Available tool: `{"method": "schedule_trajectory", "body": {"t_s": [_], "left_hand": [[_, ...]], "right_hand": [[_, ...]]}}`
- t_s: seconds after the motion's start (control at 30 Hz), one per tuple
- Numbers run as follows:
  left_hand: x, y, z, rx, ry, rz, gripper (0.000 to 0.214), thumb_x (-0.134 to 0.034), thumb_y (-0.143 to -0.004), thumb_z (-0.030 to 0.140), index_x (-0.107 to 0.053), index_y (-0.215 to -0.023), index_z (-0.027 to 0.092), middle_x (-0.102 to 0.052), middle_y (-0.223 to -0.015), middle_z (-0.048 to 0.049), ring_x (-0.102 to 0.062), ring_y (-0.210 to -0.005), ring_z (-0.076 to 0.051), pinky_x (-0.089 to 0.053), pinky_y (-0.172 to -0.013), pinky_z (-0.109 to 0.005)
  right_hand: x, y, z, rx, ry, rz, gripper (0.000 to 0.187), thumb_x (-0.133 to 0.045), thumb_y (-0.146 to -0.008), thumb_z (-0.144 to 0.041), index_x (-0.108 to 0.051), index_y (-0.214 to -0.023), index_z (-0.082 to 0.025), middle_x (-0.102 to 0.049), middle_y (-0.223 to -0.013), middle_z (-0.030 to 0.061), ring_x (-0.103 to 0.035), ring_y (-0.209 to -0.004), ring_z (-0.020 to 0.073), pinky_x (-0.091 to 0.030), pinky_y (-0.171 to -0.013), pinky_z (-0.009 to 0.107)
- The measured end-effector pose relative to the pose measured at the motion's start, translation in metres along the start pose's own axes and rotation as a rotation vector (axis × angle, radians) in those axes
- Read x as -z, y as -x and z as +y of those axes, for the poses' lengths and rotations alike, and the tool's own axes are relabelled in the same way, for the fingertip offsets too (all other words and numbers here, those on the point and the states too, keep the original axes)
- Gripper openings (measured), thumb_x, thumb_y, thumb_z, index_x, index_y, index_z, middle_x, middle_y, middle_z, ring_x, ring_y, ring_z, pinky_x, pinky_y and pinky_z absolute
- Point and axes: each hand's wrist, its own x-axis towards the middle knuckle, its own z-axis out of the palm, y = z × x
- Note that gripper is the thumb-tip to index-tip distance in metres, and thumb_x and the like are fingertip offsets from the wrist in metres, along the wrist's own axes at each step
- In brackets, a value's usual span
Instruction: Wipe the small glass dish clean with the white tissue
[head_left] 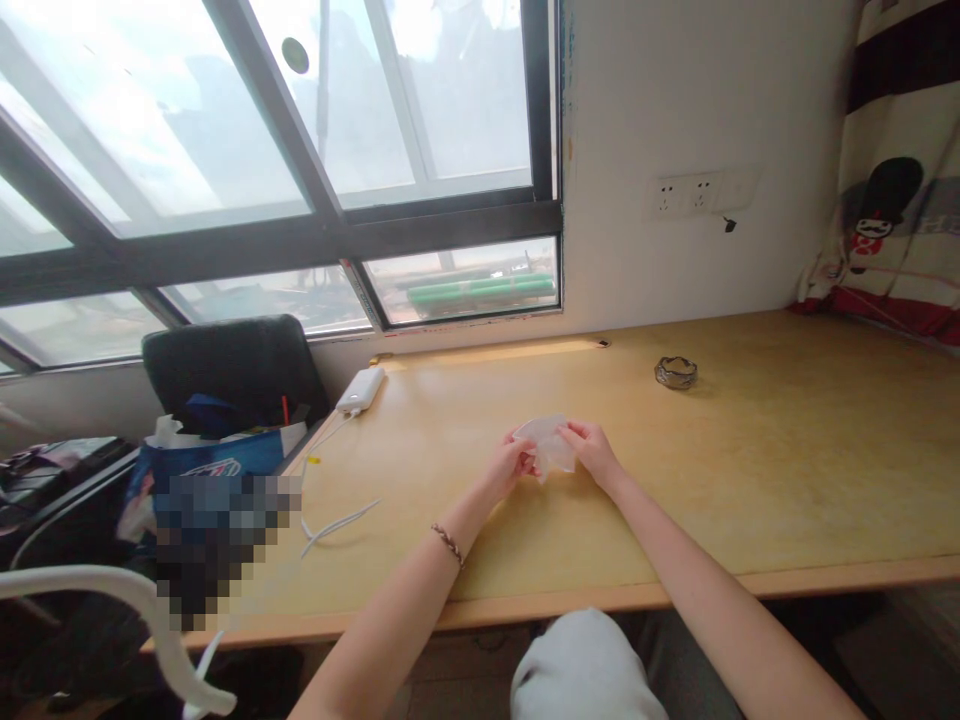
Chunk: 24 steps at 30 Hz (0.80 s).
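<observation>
A thin, whitish, see-through sheet (551,447), perhaps tissue or plastic film, is stretched between my two hands just above the tabletop. My left hand (511,466) is closed on its left side, the fingers curled behind it. On the other side, my right hand (594,452) pinches its upper right part between thumb and fingers. The lower edge of the sheet hangs loose and uneven. A braided bracelet (448,545) circles my left wrist.
On the yellow table (750,480) stand a dark glass ashtray-like ring (676,373) and, at the left edge, a white power bank (361,391) with a white cable (341,525). Beyond the left edge are a black chair (232,365) and a blue bag (217,465).
</observation>
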Motion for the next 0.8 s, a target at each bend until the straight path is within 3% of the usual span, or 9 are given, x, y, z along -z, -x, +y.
{"method": "schedule_trajectory", "body": {"t_s": [0.2, 0.3, 0.5, 0.7, 0.8], "left_hand": [[0.001, -0.005, -0.002, -0.060, -0.136, 0.192, 0.012, -0.058, -0.064, 0.024, -0.055, -0.062, 0.012, -0.039, -0.037, 0.0056, -0.027, -0.029, -0.002, -0.015, -0.029, -0.015], [0.005, -0.008, -0.004, -0.067, -0.128, 0.225, 0.016, -0.059, -0.065, 0.029, -0.055, -0.062, 0.013, -0.041, -0.039, 0.0054, -0.030, -0.030, -0.003, -0.017, -0.031, -0.015], [0.011, -0.008, -0.001, -0.144, -0.112, 0.328, 0.022, -0.058, -0.065, 0.034, -0.057, -0.074, 0.014, -0.052, -0.054, 0.0020, -0.047, -0.044, -0.008, -0.032, -0.039, -0.015], [0.011, -0.005, 0.006, -0.143, -0.041, 0.337, 0.032, -0.056, -0.066, 0.044, -0.058, -0.081, 0.015, -0.059, -0.064, -0.0023, -0.053, -0.052, -0.011, -0.039, -0.044, -0.018], [0.008, -0.004, 0.007, -0.095, -0.064, 0.323, 0.036, -0.064, -0.060, 0.042, -0.059, -0.084, 0.016, -0.062, -0.069, -0.0038, -0.054, -0.051, -0.011, -0.037, -0.043, -0.017]], "right_hand": [[0.006, -0.003, 0.001, -0.067, -0.176, 0.189, 0.035, -0.055, -0.065, -0.043, -0.063, -0.078, -0.012, -0.064, -0.067, 0.0042, -0.056, -0.056, 0.0152, -0.042, -0.052, 0.024], [0.006, -0.004, -0.001, -0.094, -0.215, 0.223, 0.037, -0.055, -0.065, -0.045, -0.062, -0.082, -0.013, -0.065, -0.071, 0.0057, -0.058, -0.058, 0.0160, -0.044, -0.052, 0.025], [0.008, 0.001, -0.002, -0.197, -0.138, -0.041, 0.045, -0.067, -0.054, -0.034, -0.058, -0.095, -0.017, -0.066, -0.080, 0.0051, -0.058, -0.057, 0.0140, -0.043, -0.044, 0.021], [0.011, 0.000, 0.004, -0.204, -0.139, -0.007, 0.044, -0.068, -0.052, -0.030, -0.060, -0.093, -0.015, -0.066, -0.081, 0.0058, -0.060, -0.068, 0.0169, -0.046, -0.052, 0.023], [0.010, 0.001, 0.000, -0.175, -0.159, -0.021, 0.045, -0.069, -0.051, -0.030, -0.061, -0.093, -0.015, -0.066, -0.082, 0.0067, -0.060, -0.069, 0.0186, -0.046, -0.053, 0.025]]}}
